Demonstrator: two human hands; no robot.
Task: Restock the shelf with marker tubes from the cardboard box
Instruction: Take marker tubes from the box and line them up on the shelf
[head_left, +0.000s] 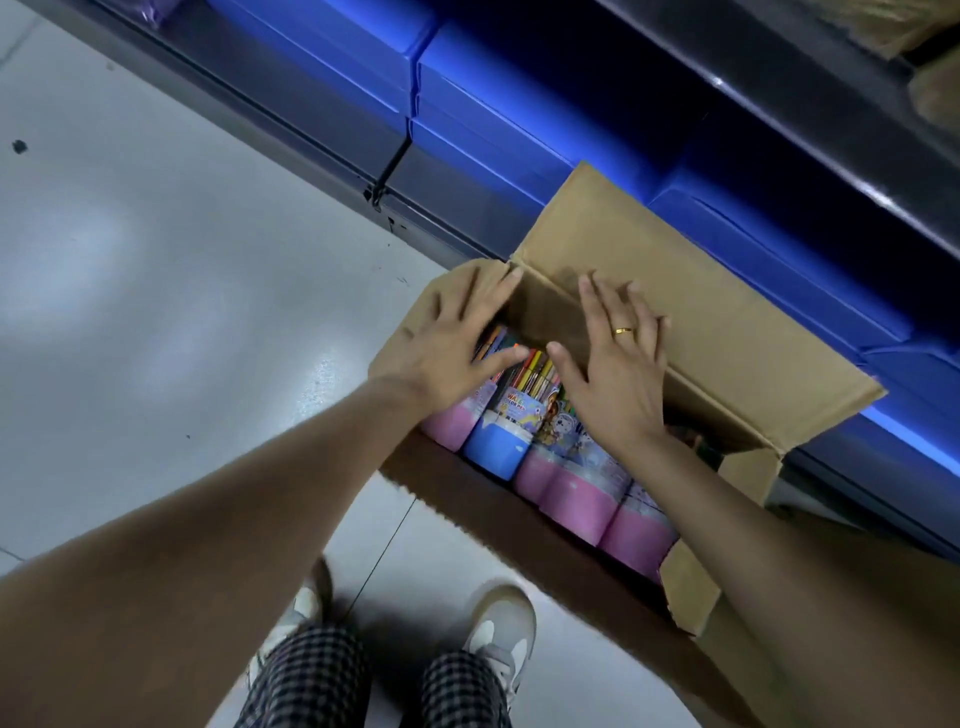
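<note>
On a pale tiled floor (156, 312), left hand (457, 343) and right hand (618, 358) reach flat-fingered, gripping nothing, over marker tubes (524, 415) in a cardboard box (649, 291).

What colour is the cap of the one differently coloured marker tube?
Blue, clearest in the head view.

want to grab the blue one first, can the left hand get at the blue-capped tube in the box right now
Probably yes. The box flaps are folded back, the blue-capped tube lies exposed on top, and the left hand hovers open just above it with nothing between.

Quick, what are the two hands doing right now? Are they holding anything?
Left hand: open, fingers spread over the marker tubes, holding nothing.
Right hand: open, flat above the cardboard box, holding nothing.
</note>
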